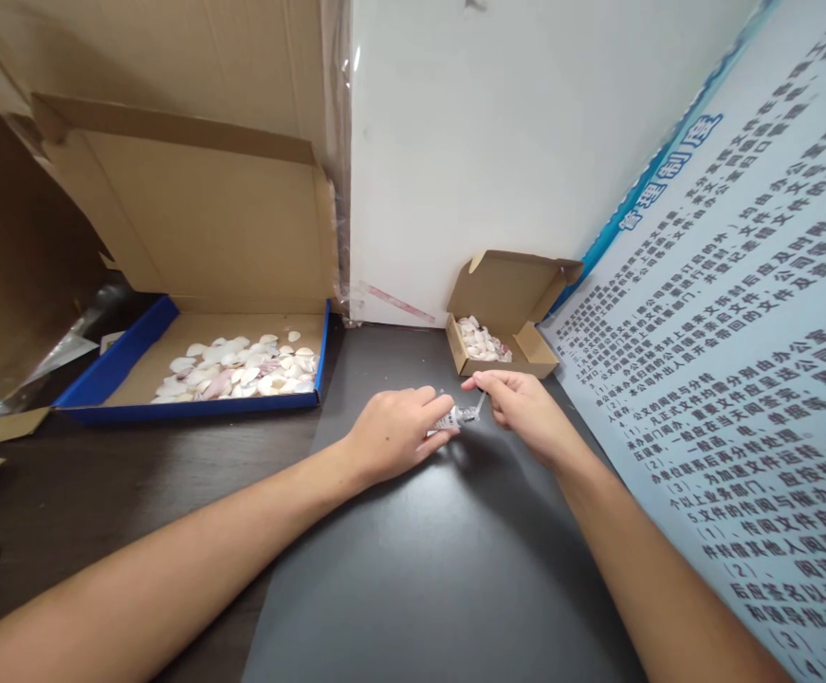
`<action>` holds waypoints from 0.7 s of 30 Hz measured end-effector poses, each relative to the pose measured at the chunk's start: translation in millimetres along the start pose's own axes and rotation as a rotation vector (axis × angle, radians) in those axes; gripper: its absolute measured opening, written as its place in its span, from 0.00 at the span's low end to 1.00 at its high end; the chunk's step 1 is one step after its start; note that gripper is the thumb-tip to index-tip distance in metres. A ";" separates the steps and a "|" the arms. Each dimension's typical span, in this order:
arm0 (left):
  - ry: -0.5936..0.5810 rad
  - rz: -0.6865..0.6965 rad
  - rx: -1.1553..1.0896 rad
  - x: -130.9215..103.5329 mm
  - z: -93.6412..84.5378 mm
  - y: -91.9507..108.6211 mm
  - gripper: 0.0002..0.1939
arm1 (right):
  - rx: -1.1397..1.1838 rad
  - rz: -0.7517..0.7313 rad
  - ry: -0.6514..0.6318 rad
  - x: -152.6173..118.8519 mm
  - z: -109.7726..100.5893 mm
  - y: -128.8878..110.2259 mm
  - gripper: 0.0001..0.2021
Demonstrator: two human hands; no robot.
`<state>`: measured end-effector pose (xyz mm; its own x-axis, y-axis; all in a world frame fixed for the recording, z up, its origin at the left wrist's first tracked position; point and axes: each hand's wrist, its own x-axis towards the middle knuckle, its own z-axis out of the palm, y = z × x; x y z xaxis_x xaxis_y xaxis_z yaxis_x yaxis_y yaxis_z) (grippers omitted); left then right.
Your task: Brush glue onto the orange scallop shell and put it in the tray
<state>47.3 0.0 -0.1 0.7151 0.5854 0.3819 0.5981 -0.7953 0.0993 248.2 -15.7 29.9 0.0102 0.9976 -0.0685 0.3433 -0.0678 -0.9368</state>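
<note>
My left hand [399, 432] is closed around a small clear bottle [464, 415] with dark print, tipped on its side just above the grey mat [413, 579]. Most of the bottle's body is hidden by the fingers; its far end points toward my right hand. My right hand [519, 403] pinches a thin, pale, stick-like piece [482, 402] close to that end. I cannot tell whether the piece touches the bottle. Behind my right hand stands a small open cardboard box [539, 347] with white shells [482, 339] in it.
On the left, a large open cardboard box [322, 365] with blue outer sides holds many pale shells [242, 368]. A white board [512, 142] rises behind the mat. A printed poster panel [740, 313] borders the right side. Cardboard scraps [7, 427] lie far left.
</note>
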 end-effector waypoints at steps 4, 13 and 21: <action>0.004 -0.008 -0.010 -0.1 0.6 -0.3 0.12 | -0.037 0.006 0.040 0.3 -0.3 -1.3 0.19; 0.016 0.000 -0.009 -0.2 0.1 0.7 0.12 | -0.202 -0.141 0.121 -3.6 -2.9 -8.7 0.15; 0.040 0.006 -0.003 -0.5 1.0 0.7 0.12 | -0.377 -0.318 0.210 -17.3 -0.6 -17.9 0.12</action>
<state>47.7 -0.7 -1.2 0.7038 0.5737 0.4191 0.5924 -0.7995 0.0994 242.4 -31.7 48.1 0.0251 0.9521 0.3047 0.6730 0.2093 -0.7094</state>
